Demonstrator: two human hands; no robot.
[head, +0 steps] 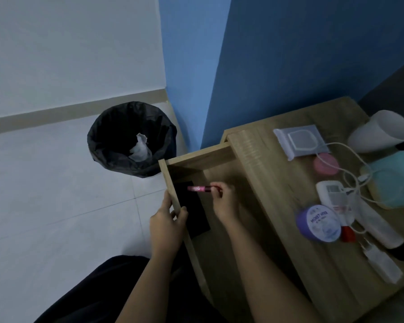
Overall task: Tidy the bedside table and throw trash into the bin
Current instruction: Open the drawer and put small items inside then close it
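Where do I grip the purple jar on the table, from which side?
Take the purple jar across its round side wall, thumb opposite fingers. It is a flat disc tilted lid-up toward the camera, so the lid offers no hold. Probably come from the drawer side: bare tabletop there, while a red cap and a white bottle crowd the far side.

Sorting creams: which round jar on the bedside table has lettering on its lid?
The purple jar, nearer the front; the pink jar farther back shows no lettering.
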